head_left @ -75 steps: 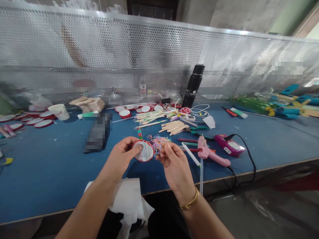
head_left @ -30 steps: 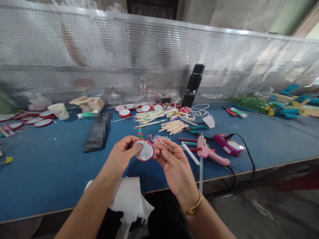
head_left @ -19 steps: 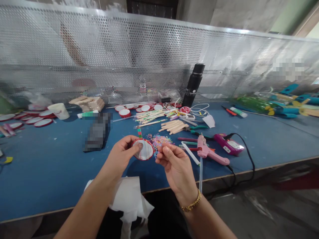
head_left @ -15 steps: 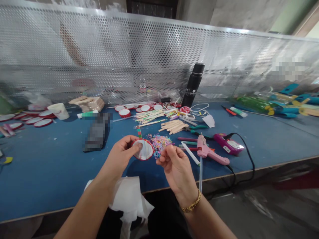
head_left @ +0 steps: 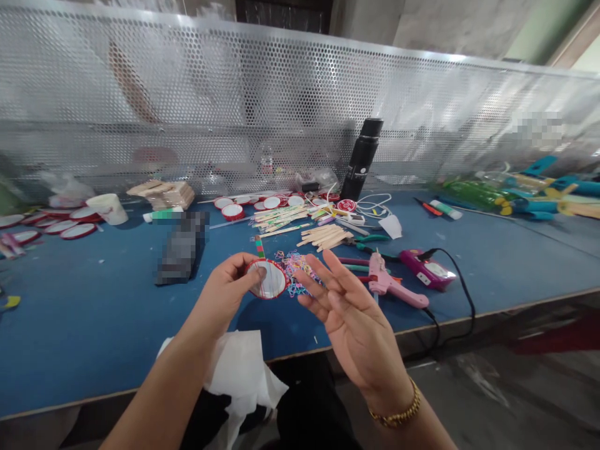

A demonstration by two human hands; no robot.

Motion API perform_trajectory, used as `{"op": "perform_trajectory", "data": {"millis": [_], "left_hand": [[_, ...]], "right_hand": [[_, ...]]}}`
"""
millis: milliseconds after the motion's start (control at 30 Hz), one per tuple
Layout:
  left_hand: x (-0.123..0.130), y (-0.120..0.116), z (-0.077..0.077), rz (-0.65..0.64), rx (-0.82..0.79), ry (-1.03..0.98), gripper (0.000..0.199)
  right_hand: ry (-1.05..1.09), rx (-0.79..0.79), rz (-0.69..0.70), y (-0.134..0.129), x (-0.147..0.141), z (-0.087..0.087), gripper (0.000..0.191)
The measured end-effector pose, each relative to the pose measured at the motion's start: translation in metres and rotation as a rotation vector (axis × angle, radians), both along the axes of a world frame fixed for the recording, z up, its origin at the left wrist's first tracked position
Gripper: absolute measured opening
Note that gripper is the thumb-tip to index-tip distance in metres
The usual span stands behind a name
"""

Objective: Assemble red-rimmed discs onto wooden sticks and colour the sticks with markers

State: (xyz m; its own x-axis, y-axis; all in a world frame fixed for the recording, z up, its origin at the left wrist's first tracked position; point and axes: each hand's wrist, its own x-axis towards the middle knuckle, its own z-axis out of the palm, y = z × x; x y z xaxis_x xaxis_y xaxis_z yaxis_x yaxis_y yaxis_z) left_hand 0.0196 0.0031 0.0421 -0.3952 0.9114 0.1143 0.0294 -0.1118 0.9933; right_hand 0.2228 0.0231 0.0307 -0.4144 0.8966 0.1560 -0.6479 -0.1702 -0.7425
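Note:
Pinched by its left edge, a round red-rimmed disc (head_left: 274, 281) with a pale face is in my left hand (head_left: 229, 281). Thin strands cross that face, and a stick with green and red bands (head_left: 260, 247) rises from its top edge. My right hand (head_left: 349, 309) is raised to the right of the disc, palm turned up and fingers spread, with nothing visible in it. Behind the two hands lies a heap of small coloured rubber bands (head_left: 296, 265), partly covered by the right fingers.
Craft sticks (head_left: 323, 236) lie beyond the rubber bands. A pink glue gun (head_left: 398, 287) and a purple device (head_left: 426, 270) with a cord are at the right. A black bottle (head_left: 362, 159) stands by the perforated metal screen (head_left: 210, 87). More red-rimmed discs (head_left: 79, 230) lie at the left.
My right hand has opened from a pinch into spread fingers and moved a little right. My left hand still holds the disc in nearly the same place.

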Motion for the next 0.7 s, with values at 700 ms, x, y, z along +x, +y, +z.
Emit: {"op": "perform_trajectory", "data": {"millis": [700], "left_hand": [[-0.002, -0.001, -0.003, -0.017, -0.020, 0.018, 0.028]], "right_hand": [[0.008, -0.107, -0.089, 0.008, -0.023, -0.016, 0.032]]}}
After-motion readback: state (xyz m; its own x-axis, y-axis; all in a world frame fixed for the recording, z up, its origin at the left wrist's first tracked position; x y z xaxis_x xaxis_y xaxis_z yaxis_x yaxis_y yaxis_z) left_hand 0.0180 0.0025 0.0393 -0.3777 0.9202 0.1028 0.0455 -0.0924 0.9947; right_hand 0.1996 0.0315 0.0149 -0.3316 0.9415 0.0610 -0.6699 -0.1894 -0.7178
